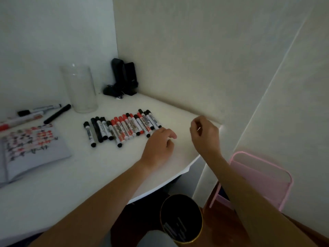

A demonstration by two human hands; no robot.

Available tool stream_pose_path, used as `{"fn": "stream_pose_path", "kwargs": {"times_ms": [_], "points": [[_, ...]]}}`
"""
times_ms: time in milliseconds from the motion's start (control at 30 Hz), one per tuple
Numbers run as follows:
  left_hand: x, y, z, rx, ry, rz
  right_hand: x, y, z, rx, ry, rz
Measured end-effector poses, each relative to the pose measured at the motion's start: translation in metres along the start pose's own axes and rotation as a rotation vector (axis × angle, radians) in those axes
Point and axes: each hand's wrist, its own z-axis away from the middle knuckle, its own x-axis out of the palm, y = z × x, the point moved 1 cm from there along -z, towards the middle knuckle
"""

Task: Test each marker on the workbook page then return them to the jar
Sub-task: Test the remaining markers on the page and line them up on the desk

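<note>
- Left hand (160, 139) rests on the white desk (89, 168), fingers loosely curled, empty, touching the row of red and black capped markers (122, 127).
- Right hand (204, 134) hovers, fingers loosely curled, empty.
- Clear glass jar (80, 90) stands behind; open scribbled workbook (30, 150) lies left.

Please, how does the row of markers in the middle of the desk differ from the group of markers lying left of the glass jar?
The row of markers lies side by side, tightly packed, in front of the glass jar; the left group is loose, with gaps and mixed angles. The row holds many markers; the left group only a few. The row lies right of the workbook, the left group behind it. Both mix red and black caps and lie flat on the desk, outside the jar.
</note>
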Motion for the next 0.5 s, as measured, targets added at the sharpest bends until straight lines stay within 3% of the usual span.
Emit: {"fn": "stream_pose_path", "kwargs": {"times_ms": [100,233,400,500], "points": [[-0.039,-0.02,0.013,-0.029,0.071,-0.025,0.046,-0.05,-0.005,-0.188,-0.102,-0.072],[-0.115,-0.061,0.032,-0.104,0.276,-0.136,0.123,-0.117,-0.001,-0.294,-0.214,-0.223],[-0.212,-0.132,0.071,-0.393,0.517,-0.252,0.208,-0.189,0.016,-0.402,-0.356,-0.276],[-0.258,-0.173,0.093,-0.53,0.497,-0.382,0.255,-0.222,0.026,-0.442,-0.515,-0.252]]}}
